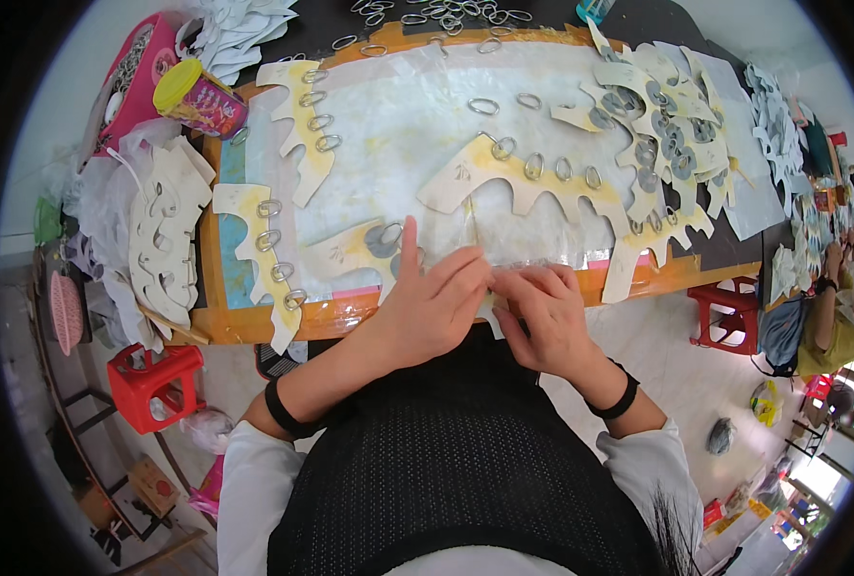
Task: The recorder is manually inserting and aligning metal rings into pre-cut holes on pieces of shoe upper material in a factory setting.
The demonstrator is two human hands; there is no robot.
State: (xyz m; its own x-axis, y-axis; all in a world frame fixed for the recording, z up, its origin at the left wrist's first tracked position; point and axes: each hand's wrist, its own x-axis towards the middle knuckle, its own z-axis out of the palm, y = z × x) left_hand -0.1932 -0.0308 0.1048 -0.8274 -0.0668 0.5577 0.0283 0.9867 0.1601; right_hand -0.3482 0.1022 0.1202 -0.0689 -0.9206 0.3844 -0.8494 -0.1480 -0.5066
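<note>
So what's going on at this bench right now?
A person sits at a wooden worktable covered with a pale sheet. The left hand lies flat on a cream comb-shaped cutout fitted with metal rings, while the right hand pinches something small at the table's near edge; I cannot tell what. Similar ringed cutouts lie across the table, with a stack at the far right, loose metal rings at the back and a yellow-lidded can on the left.
</note>
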